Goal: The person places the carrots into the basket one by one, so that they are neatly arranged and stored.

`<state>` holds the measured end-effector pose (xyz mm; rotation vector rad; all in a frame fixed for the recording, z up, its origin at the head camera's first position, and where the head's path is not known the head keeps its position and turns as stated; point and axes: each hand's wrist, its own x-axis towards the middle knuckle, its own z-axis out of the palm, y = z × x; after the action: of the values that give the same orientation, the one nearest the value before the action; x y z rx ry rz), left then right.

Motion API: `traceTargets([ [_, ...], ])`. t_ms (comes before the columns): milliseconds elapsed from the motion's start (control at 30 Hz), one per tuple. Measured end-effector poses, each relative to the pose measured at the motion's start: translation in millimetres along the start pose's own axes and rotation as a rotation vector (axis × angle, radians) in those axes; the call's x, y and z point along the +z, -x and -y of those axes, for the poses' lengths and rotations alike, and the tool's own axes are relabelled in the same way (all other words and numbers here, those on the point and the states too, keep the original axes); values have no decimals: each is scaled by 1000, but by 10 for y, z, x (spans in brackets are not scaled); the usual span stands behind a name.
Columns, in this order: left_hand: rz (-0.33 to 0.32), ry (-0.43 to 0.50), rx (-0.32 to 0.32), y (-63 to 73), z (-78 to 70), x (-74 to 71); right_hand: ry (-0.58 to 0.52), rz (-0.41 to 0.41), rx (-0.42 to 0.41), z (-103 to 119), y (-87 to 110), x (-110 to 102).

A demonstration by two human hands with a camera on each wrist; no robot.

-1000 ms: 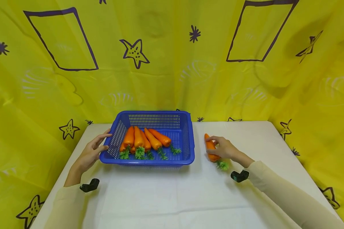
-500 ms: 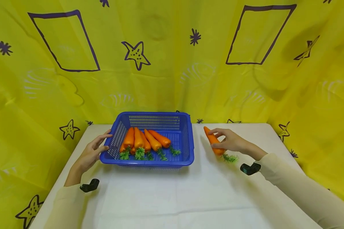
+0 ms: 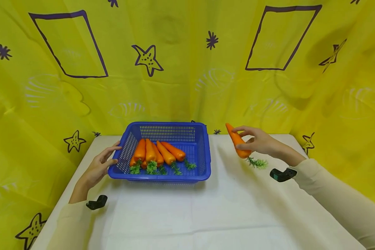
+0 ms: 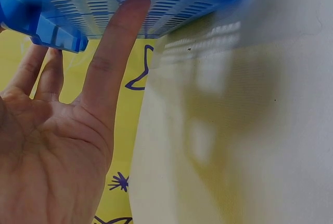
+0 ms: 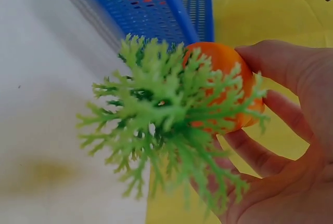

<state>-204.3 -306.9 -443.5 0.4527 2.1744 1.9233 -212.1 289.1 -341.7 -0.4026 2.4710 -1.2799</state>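
Observation:
An orange carrot (image 3: 239,142) with a feathery green top is held up over the right side of the white table. My right hand (image 3: 259,140) pinches it between thumb and fingers, its thin tip pointing away and up. From close by, the green leaves (image 5: 171,115) hide much of the orange body (image 5: 223,60) in the right wrist view. At the left stands a blue slotted basket (image 3: 162,177) holding several carrots (image 3: 165,152). My left hand (image 3: 97,166) rests on its left side, fingers at the rim. The left wrist view shows the left thumb (image 4: 117,47) pressed to the slotted wall.
A white cloth-covered table (image 3: 190,211) lies under everything. Yellow curtain (image 3: 181,86) with dark star and frame drawings hangs behind and along both sides. A small black device (image 3: 282,174) sits at the right wrist, another black device (image 3: 97,202) at the left.
The right hand has lifted the carrot off the table, up and slightly to the right, and the leafy end has swung to the right. The left hand and the basket have stayed put.

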Motion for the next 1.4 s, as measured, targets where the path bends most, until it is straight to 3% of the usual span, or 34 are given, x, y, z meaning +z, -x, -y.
traceTargets([
  [333, 0, 18, 4, 4, 20, 2, 23, -30, -24, 110, 31, -86],
  [633, 8, 20, 14, 5, 32, -18, 35, -17, -31, 172, -81, -44],
  [933, 8, 20, 14, 1, 31, -21, 58, 58, -73, 413, -414, 117],
  [1400, -14, 1, -9, -3, 23, -24, 84, 204, -166, 777, -1038, 720],
])
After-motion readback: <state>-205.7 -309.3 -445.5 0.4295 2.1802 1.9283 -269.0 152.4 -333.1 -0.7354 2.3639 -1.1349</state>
